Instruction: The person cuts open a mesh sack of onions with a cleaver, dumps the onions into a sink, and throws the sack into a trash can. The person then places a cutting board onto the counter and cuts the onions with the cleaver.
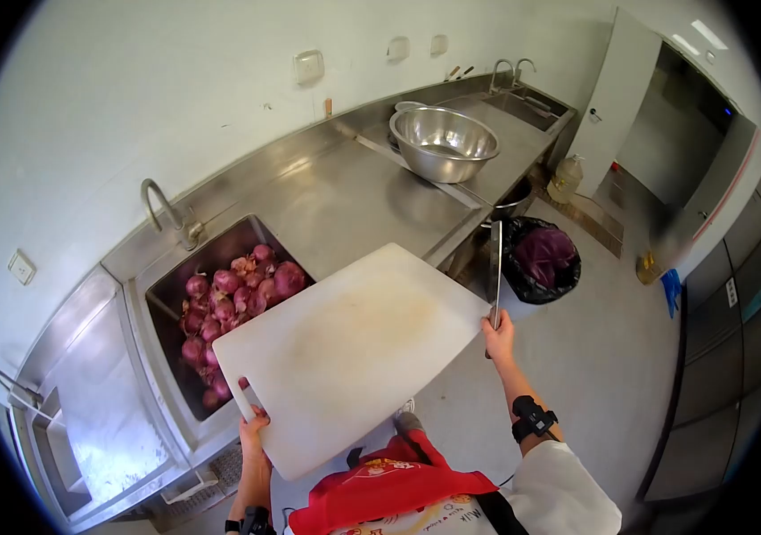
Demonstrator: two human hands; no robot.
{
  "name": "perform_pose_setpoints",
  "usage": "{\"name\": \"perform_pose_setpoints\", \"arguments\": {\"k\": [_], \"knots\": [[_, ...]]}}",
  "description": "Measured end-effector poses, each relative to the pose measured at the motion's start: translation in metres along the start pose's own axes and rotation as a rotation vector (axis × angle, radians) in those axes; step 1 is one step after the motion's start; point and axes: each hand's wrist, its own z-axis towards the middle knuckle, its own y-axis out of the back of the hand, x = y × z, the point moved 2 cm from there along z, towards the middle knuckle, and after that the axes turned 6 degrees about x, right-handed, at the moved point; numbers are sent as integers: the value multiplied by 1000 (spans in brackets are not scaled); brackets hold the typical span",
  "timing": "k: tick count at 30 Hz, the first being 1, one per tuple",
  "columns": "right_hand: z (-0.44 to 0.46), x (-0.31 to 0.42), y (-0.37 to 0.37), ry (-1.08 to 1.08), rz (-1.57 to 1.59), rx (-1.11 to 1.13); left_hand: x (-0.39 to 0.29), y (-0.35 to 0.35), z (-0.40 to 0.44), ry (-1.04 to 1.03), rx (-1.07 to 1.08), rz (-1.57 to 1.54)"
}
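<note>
1. Kitchen, pale wall, stainless counter (345, 201) running along it; faucet (159, 209) mounted over the sink (159, 334) so it can swing across the basin.
2. Sink holds a heap of red onions (236, 294), skins on. Basin walls keep the round ones from rolling off, I'd say.
3. Main item on my feed: white plastic cutting board (354, 334), in front of the counter, overlapping the sink's near side in view. Can't tell if it touches the counter edge. Face bare, with a brownish stain mid-board.
4. Left hand (256, 426): clamped on the board's end beside the handle slot, thumb on top. Slot gives a narrow strip to pinch; can't see if fingers pass through it.
5. Right hand (500, 337): closed on the knife (496, 276) handle, at the board's opposite corner. Looks like it steadies that corner too; contact underneath is hidden. Blade points away from the body, which I read as the safer carry.
6. Steel bowl (445, 147) sits farther along the counter, leaving open worktop between it and the sink.
7. Black-bagged bin (523, 285) on the floor by the counter, just below worktop reach; purple contents, can't identify.
</note>
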Motion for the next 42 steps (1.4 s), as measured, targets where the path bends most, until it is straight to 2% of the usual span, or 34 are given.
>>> {"name": "perform_pose_setpoints", "arguments": {"k": [2, 5, 9, 12, 13, 15, 17, 19, 21, 24, 25, 28, 31, 34, 35, 37, 38, 39, 42], "knots": [[55, -8, -14, -21, 50, 34, 10, -29, 36, -26, -1, -20], [129, -35, -30, 418, -249, 3, 12, -85, 80, -51, 5, -31], [191, -30, -36, 256, -262, 171, 38, -104, 153, -95, -90, 61], [220, -40, -46, 69, -50, 258, 43, -121, 206, -98, -146, 181], [228, -40, -50, 76, -53, 274, 39, -132, 222, -112, -174, 257], [236, -39, -57, 89, -52, 301, 39, -140, 253, -17, -152, 329], [241, -43, -61, 99, -2, 335, 50, -135, 287, 34, -206, 561], [239, -47, -72, 77, 20, 368, 55, -129, 312, 58, -144, 779], [235, -41, -83, 88, 67, 398, 44, -151, 315, 219, -161, 897], [230, -35, -96, 123, 5, 445, 20, -174, 317, 397, -50, 1347], [229, -34, -101, 112, 6, 478, 8, -184, 314, 373, -57, 1358], [216, -28, -114, 56, -7, 575, 7, -131, 328, -91, -220, 1464], [202, -18, -132, 2, -35, 660, 10, -85, 333, -60, -278, 1407], [183, -3, -153, -68, -10, 711, 14, -95, 350, -367, -136, 1353], [177, 1, -159, -59, -10, 728, 15, -95, 365, -378, -34, 1399], [169, 7, -168, -40, -15, 760, 19, -98, 388, -237, 67, 1466], [164, 12, -171, -118, -40, 742, 23, -92, 402, -198, 87, 1435], [160, 13, -174, -107, -64, 753, 24, -89, 410, -288, 112, 1426], [152, 24, -182, -80, -186, 804, 5, -101, 409, -188, 161, 1406]]}}
